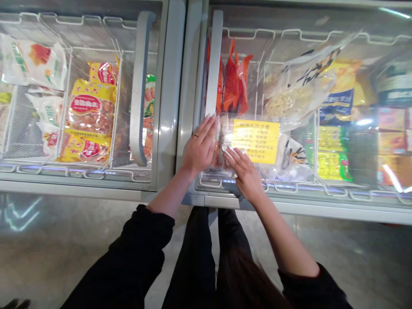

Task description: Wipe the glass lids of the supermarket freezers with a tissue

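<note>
The left hand [199,146] lies with fingers straight and together at the lower end of the pale handle [215,64]; whether it grips is hidden. The right hand [247,174] stretches its fingers over the glass lid [365,122], tips on a white scrap [224,147], pinched or merely pressed, I cannot tell. The scrap sits just left of the yellow notice [255,140], whose edge could lift if the fingers catch it. Sideways pressure might shift the lid, if it slides, and nip fingers against the freezer frame [193,86].
</note>
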A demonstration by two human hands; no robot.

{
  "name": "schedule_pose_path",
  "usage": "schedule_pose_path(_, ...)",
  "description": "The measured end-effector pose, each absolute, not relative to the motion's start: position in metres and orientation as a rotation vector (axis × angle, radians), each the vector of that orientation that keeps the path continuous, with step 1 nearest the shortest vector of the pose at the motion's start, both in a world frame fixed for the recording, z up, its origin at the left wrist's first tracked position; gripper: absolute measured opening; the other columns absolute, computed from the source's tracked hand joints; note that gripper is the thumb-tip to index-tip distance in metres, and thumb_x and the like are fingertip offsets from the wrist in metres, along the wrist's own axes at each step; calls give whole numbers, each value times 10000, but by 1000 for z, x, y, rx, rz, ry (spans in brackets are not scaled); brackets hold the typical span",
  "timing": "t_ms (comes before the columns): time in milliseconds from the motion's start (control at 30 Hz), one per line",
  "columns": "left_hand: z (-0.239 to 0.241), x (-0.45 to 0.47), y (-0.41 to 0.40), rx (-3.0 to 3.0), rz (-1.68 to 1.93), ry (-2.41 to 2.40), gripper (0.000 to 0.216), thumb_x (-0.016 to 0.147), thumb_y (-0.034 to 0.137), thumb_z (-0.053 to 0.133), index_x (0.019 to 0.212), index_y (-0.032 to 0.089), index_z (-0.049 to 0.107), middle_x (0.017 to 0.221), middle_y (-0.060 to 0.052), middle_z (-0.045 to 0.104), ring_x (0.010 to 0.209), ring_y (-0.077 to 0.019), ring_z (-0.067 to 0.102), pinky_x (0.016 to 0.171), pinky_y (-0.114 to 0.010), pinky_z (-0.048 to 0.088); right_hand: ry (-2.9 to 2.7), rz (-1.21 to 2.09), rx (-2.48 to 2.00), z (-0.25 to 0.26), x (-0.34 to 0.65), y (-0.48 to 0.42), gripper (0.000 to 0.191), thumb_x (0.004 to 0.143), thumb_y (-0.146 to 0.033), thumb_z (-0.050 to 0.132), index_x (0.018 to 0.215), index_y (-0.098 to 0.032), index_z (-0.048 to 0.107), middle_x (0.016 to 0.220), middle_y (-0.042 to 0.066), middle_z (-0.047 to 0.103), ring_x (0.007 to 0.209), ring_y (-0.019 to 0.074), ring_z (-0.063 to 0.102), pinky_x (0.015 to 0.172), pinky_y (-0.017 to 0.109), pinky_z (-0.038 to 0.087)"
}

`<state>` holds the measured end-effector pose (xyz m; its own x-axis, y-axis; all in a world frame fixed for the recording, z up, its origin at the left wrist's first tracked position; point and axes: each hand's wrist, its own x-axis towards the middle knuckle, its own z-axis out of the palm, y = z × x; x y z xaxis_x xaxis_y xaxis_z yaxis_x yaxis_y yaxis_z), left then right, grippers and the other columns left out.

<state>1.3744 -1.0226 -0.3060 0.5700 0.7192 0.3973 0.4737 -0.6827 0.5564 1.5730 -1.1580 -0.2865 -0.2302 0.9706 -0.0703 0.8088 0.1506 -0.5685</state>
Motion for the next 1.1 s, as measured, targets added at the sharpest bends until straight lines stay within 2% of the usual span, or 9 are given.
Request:
schedule_pose_path(167, -309, 1373, -1021, 2394, 902, 944, 626, 1151, 271, 208, 1770, 276, 117, 1807, -71, 340, 1690, -242, 259, 1378, -500, 313, -2136, 738, -1668, -291, 1542, -1132, 992, 787, 76, 454, 1723, -244, 362, 1768, 47, 411, 1686, 255, 263, 1374, 588, 285)
schedule_pose_path(300, -307, 1372, -1021, 2409, 931, 930, 627, 1152, 262, 215, 1771, 276, 122, 1802, -70, 351, 1687, -231, 267, 1374, -485, 325, -2257, 836, -1541, -281, 1555, -1164, 1076, 745, 100, 462, 1743, -270, 307, 1764, 32, 416, 1675, 252, 294, 1366, 575, 315)
schedule_pose_path(400, -306, 1372, -1022, 2394, 942, 929, 622, 1154, 258, 221, 1770, 282, 138, 1800, -59, 359, 1682, -231, 282, 1380, -488, 315, -2201, 804, -1637, -279, 1576, -1173, 1121, 728, 105, 449, 1753, -311, 270, 1765, 7, 414, 1679, 240, 280, 1368, 573, 310)
schedule_pose_path(533, -306, 1372, -1021, 2383, 937, 917, 623, 1153, 262, 232, 1769, 293, 144, 1804, -51, 351, 1681, -247, 285, 1380, -508, 314, -2050, 708, -1782, -287, 1565, -1141, 1061, 763, 78, 446, 1742, -306, 307, 1776, 15, 392, 1692, 259, 240, 1368, 611, 283)
schedule_pose_path(633, -306, 1373, -1021, 2388, 965, 916, 626, 1147, 238, 232, 1768, 280, 158, 1796, -64, 366, 1680, -246, 287, 1371, -505, 334, -2092, 737, -1712, -289, 1541, -1128, 1026, 768, 83, 452, 1726, -270, 350, 1770, 33, 405, 1686, 261, 260, 1367, 606, 294)
schedule_pose_path(733, -306, 1373, -1022, 2390, 983, 916, 632, 1140, 213, 242, 1766, 268, 173, 1789, -70, 380, 1681, -237, 287, 1368, -496, 342, -2209, 794, -1583, -285, 1539, -1144, 1024, 750, 101, 463, 1713, -240, 381, 1756, 47, 430, 1674, 258, 296, 1365, 579, 319)
schedule_pose_path(867, -305, 1372, -1023, 2383, 951, 923, 635, 1137, 205, 251, 1765, 269, 180, 1789, -68, 379, 1679, -242, 292, 1368, -508, 344, -2266, 802, -1556, -279, 1574, -1168, 1074, 730, 115, 458, 1726, -271, 350, 1754, 19, 433, 1673, 232, 295, 1371, 551, 319)
schedule_pose_path(967, -306, 1372, -1023, 2369, 945, 929, 637, 1137, 205, 266, 1764, 273, 182, 1788, -64, 383, 1679, -242, 291, 1372, -513, 337, -2150, 726, -1702, -284, 1594, -1151, 1077, 723, 105, 454, 1724, -282, 354, 1768, 23, 407, 1686, 241, 259, 1366, 582, 309)
schedule_pose_path(1100, -308, 1373, -1023, 2364, 948, 936, 637, 1137, 200, 277, 1764, 273, 187, 1788, -70, 382, 1680, -251, 289, 1370, -533, 338, -2013, 673, -1779, -297, 1578, -1106, 985, 765, 59, 481, 1693, -267, 416, 1766, 28, 416, 1692, 253, 243, 1372, 610, 274)
